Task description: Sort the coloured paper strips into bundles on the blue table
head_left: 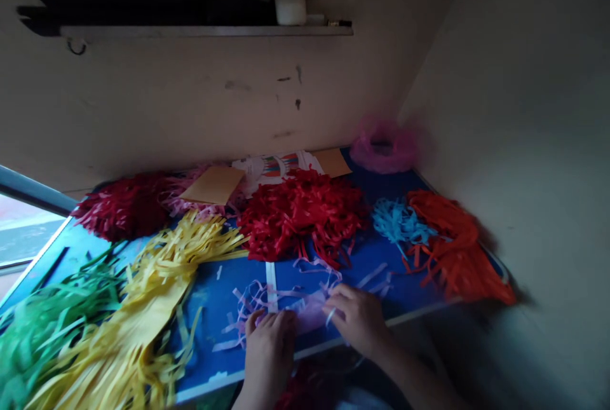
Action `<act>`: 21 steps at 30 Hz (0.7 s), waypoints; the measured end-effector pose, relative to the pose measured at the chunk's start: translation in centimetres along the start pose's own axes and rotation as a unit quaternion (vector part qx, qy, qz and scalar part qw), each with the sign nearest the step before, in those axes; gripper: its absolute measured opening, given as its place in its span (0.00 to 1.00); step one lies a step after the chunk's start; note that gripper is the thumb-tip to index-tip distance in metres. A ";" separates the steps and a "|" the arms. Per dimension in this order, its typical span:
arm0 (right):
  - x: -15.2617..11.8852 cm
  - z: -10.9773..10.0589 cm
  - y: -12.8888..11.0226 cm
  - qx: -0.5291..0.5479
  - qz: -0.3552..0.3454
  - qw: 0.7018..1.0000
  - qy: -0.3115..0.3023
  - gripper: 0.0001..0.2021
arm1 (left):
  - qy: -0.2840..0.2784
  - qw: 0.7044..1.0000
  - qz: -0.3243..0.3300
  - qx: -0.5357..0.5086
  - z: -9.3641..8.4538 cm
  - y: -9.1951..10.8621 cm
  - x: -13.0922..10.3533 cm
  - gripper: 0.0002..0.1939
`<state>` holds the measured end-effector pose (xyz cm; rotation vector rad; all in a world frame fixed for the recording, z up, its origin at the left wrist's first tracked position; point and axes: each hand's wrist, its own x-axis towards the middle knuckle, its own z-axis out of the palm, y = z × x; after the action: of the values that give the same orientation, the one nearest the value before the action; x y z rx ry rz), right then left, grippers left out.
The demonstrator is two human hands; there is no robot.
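A lilac fringed paper piece (311, 313) lies at the front edge of the blue table, its thin strips spreading out to both sides. My left hand (272, 337) is closed on its left part, fingers curled over the paper. At the right part, my right hand (355, 316) pinches the paper with thumb and fingers, and a pale strip shows by the fingertips. Just beyond both hands sits a heap of red fringed paper (305, 210). What lies under my fingers is hidden.
Yellow (157, 295) and green fringe (67, 308) cover the left side. Blue (403, 222) and orange fringe (460, 251) lie right. Dark red fringe (126, 206), brown card (214, 185) and a pink bundle (384, 148) sit at the back. A loaded shelf (204, 31) hangs above.
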<state>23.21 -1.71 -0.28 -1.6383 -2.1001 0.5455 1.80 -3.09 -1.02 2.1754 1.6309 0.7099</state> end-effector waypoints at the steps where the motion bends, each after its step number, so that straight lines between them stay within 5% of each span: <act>1: 0.2 0.0 -0.1 0.011 -0.012 1.000 -0.011 0.06 | -0.004 1.000 -0.004 0.002 -0.1 0.0 0.0 0.10; 7: 1.4 0.5 -0.3 -0.004 0.049 0.997 -0.064 0.06 | 0.018 0.999 -0.042 0.021 -0.2 0.3 -0.1 0.14; 21: 1.2 1.7 -0.1 -0.066 0.065 0.995 -0.039 0.04 | -0.012 0.990 -0.070 0.120 0.1 0.3 0.9 0.13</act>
<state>21.99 -0.63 -1.52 -1.8649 -2.1365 0.5293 2.31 -2.34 -0.72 2.1890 1.9195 0.4658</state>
